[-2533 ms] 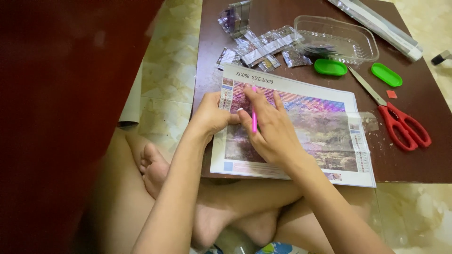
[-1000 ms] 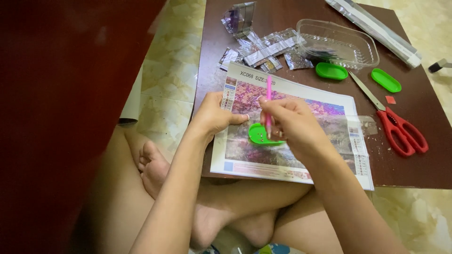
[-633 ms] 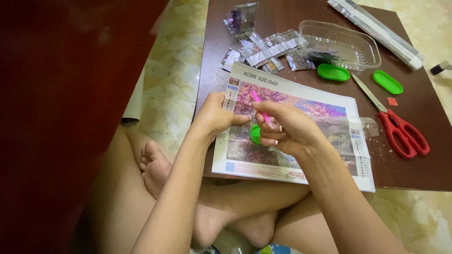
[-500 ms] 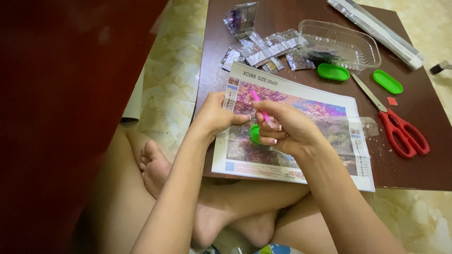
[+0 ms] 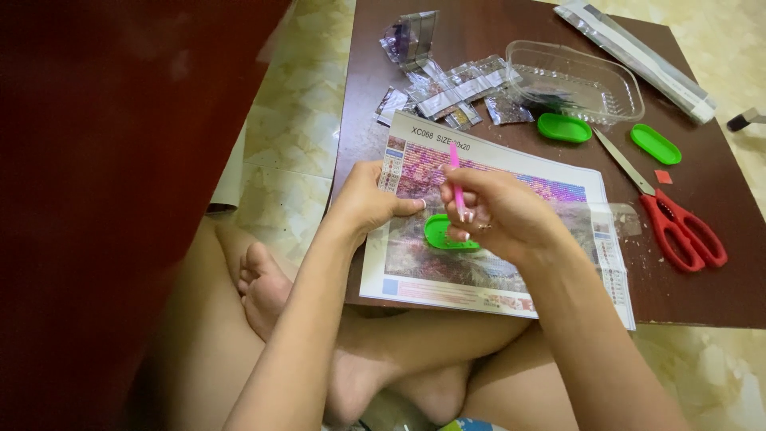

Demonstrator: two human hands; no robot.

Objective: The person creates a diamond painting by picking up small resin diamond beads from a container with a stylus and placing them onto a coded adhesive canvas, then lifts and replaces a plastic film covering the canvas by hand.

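hands meet over a bead-picture canvas point(image 5: 550, 263) on a low brown table point(image 5: 718, 295). the right hand point(image 5: 503, 211) pinches a pink pen point(image 5: 456, 179) upright, fingers closed around it, just above a small green tray point(image 5: 437, 233) on the canvas. the left hand point(image 5: 365, 199) rests curled on the canvas's left edge, thumb pressing down. red scissors point(image 5: 678, 227) lie well apart.

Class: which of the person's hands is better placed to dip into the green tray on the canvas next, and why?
Probably the right hand: it grips the pink pen just above the green tray, while the left hand rests on the canvas.
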